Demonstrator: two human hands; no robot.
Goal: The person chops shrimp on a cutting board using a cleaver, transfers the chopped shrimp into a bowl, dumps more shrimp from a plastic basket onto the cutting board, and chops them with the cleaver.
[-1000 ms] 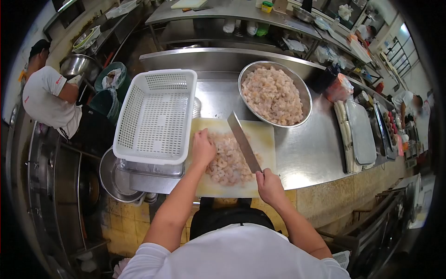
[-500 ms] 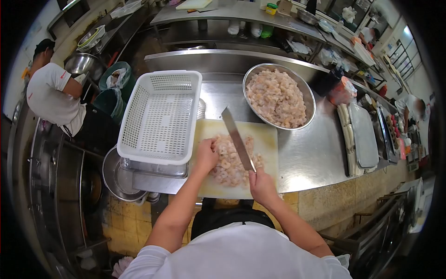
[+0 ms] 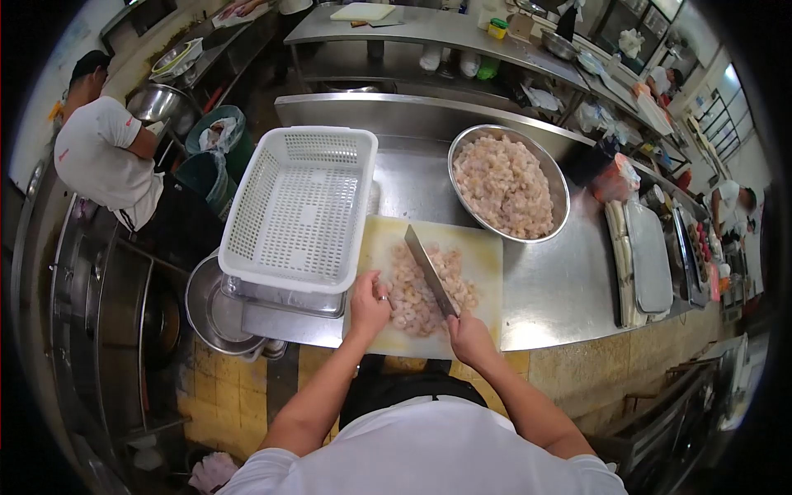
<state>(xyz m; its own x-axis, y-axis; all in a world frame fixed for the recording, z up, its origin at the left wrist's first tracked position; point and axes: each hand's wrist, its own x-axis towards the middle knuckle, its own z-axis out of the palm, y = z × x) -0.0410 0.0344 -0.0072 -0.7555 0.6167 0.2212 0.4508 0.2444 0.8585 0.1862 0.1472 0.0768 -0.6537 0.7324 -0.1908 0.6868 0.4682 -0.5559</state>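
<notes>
A heap of peeled shrimp (image 3: 410,308), some of it in pieces, lies on the white cutting board (image 3: 487,256). My right hand (image 3: 473,339) is closed round the handle of a knife (image 3: 428,270). The broad blade slants up and left across the shrimp, over the middle of the heap. At the heap's left edge is my left hand (image 3: 370,305), its fingers curled in; what they hold, if anything, is hidden. Beyond the board, a steel bowl (image 3: 563,206) tilts slightly, filled high with shrimp meat (image 3: 505,181).
A white perforated basket (image 3: 239,239) stands left of the board, on a clear container (image 3: 285,299). Trays (image 3: 648,256) line the steel table's (image 3: 553,318) right side. A steel pot (image 3: 216,309) sits below left. A co-worker (image 3: 99,157) stands at far left, near green bins (image 3: 235,140).
My left hand has drawn back toward me, off the top of the shrimp to its left edge. The knife has come lower over the heap. The whole view has shifted slightly.
</notes>
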